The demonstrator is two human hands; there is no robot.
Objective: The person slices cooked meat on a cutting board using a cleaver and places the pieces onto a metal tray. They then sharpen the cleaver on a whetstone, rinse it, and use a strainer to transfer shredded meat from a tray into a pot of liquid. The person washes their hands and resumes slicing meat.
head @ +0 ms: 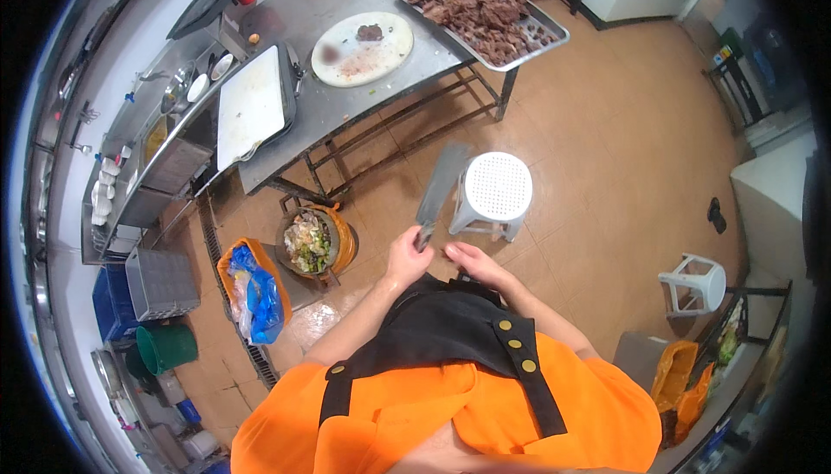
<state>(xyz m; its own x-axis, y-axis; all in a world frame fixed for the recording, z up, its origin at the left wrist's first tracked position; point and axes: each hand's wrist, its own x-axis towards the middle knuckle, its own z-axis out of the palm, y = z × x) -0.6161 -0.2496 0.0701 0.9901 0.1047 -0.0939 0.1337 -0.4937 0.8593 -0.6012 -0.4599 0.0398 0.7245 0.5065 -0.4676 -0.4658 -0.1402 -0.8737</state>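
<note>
My left hand [409, 257] is closed round the dark handle of a large wide-bladed knife [441, 182], its blade pointing away from me and a little to the right. Close by on the right, my right hand [477, 264] is empty, with the fingers partly curled and partly hidden. Beyond the blade stands a white plastic stool [498, 185]. On the steel table [415, 87] ahead lies a round white cutting board [396, 52] with one dark piece of meat [370, 33] on it. A metal tray [548, 49] heaped with cooked-looking meat [471, 6] rests at the table's right end.
A black tray with a white board [250, 107] lies at the table's left. On the floor are a bin of food scraps [308, 240], an orange-lined bin [282, 279], a grey crate [162, 286] and a green bucket [167, 349]. Another white stool [704, 286] stands at right.
</note>
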